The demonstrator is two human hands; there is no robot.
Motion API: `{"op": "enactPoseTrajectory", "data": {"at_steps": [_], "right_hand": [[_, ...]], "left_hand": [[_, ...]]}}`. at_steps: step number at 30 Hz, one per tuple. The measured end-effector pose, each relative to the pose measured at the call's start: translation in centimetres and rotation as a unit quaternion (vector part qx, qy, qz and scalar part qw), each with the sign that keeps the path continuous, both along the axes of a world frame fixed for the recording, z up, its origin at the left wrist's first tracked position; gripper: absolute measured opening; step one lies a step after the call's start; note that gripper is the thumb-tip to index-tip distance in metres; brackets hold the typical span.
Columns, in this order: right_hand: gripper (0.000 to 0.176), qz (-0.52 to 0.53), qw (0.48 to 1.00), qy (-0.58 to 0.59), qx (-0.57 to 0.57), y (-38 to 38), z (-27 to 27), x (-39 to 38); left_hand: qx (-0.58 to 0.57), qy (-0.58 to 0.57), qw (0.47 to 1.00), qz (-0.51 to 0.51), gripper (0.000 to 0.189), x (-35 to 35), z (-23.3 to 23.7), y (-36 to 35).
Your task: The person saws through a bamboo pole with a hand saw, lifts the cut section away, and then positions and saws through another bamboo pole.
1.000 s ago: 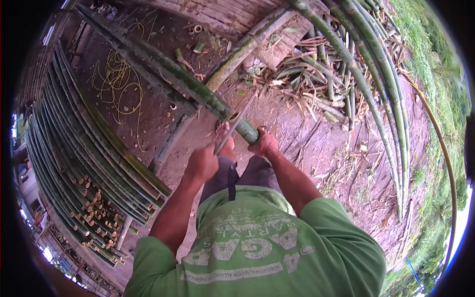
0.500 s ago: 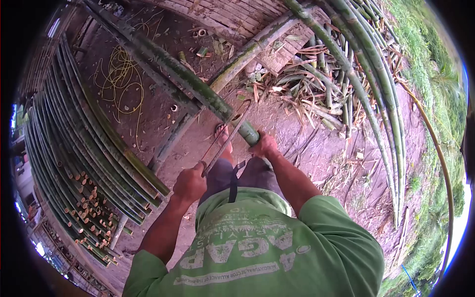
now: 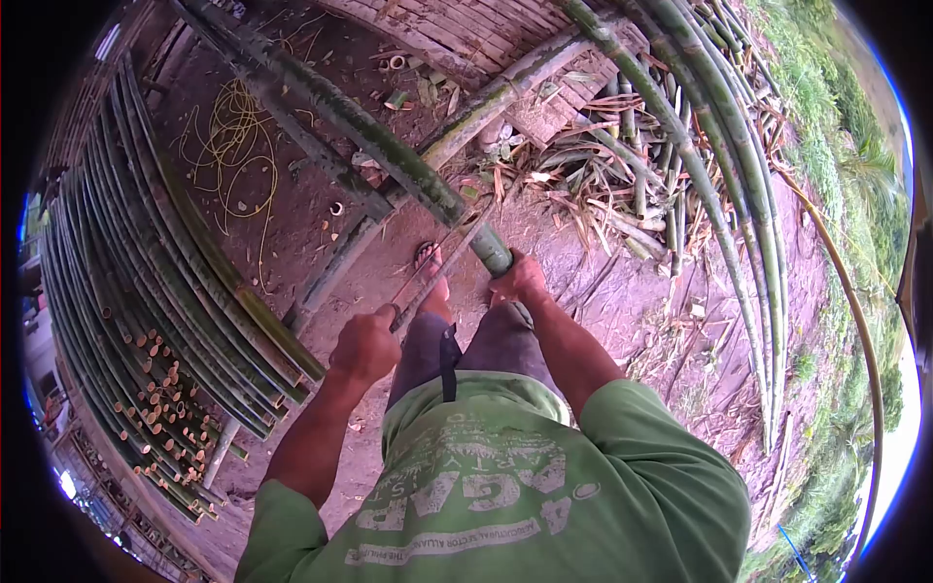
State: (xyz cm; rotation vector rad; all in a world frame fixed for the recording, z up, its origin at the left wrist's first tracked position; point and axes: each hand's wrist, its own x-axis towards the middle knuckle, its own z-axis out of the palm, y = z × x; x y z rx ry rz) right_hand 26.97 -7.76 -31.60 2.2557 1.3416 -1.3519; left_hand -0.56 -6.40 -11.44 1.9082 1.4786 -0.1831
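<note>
Head view, looking down over a green shirt at both arms.

Left hand [image 3: 364,345]: grip closed around the handle of a saw [image 3: 439,270]. The blade runs up toward 1 o'clock and meets the bamboo pole [image 3: 389,160] close to its near end.

Right hand [image 3: 520,279]: grip closed over that near end, at about 12 o'clock from the body, steadying it. The pole runs away toward 11 o'clock, lifted off the ground [image 3: 603,262] and lying across another pole.

Change: a second ago the left hand was up close to the pole with the blade pushed well through. Now it sits lower, toward 7 o'clock, so the saw has been drawn back. The right hand has barely shifted.

Reading: one full stroke of sawing, and the short end under the right hand looks not yet parted from the pole. How deep the cut goes cannot be told.

Around:
- A sandalled foot [image 3: 431,262] sits just under the blade.
- A stack of poles [image 3: 155,291] lies at 9 o'clock, cut ends showing.
- A loose yellow cord [image 3: 228,146] is at 11 o'clock.
- Dry leaves [image 3: 583,180] lie at 1 o'clock.
- Long stalks [image 3: 739,194] arc past 2 o'clock.
- Grass [image 3: 836,126] is at 3 o'clock.
</note>
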Motion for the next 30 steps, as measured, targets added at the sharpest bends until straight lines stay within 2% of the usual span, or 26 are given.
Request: {"op": "enactPoseTrajectory", "data": {"at_steps": [2,5,9,12,15,18,20,23,25,27,28,30], "right_hand": [[0.072,-0.016,1.000,0.008,0.013,1.1,-0.4,1.0],[0.069,-0.036,0.999,0.007,0.024,0.9,1.9,1.0],[0.070,-0.035,0.999,0.013,0.035,0.8,3.9,0.6],[0.069,-0.026,0.999,0.013,0.036,0.5,4.2,0.7],[0.067,-0.029,0.999,0.018,0.032,0.4,3.7,0.6],[0.064,-0.032,0.999,0.026,0.017,0.2,2.2,0.8],[0.064,-0.034,0.999,0.024,-0.001,0.4,2.7,0.2],[0.063,-0.004,0.997,0.058,0.048,-1.9,1.5,-0.3],[0.069,-0.064,0.998,0.019,-0.006,-1.5,2.1,-0.1],[0.069,-0.068,0.997,0.016,0.035,-0.5,0.9,2.1],[0.067,-0.017,0.999,0.032,0.035,0.1,1.6,3.0],[0.067,-0.018,0.998,0.034,0.053,-0.7,2.1,2.9]], "left_hand": [[0.031,-0.019,0.999,0.036,0.018,-0.1,-1.5,1.5],[0.031,-0.033,0.999,-0.015,0.013,0.1,0.2,1.1],[0.022,0.023,0.997,-0.074,0.016,-1.3,4.9,-1.1],[-0.003,0.024,0.999,-0.044,0.017,-2.0,5.8,-1.3],[-0.019,0.040,0.997,-0.057,0.017,-1.2,6.4,-0.7],[-0.020,0.009,0.999,-0.039,0.015,1.8,0.7,1.8],[-0.015,-0.009,0.999,-0.036,0.016,5.6,-6.1,4.1],[-0.016,0.003,1.000,-0.021,0.017,6.4,-8.6,4.1],[-0.035,0.017,0.999,-0.033,0.019,2.5,-4.3,1.3],[-0.026,-0.015,0.999,-0.041,0.026,-1.2,-1.0,-0.5],[-0.018,-0.055,0.998,-0.038,0.030,-2.4,0.3,-1.7],[-0.008,-0.049,0.998,-0.036,0.033,-2.6,1.8,-2.9]]}}
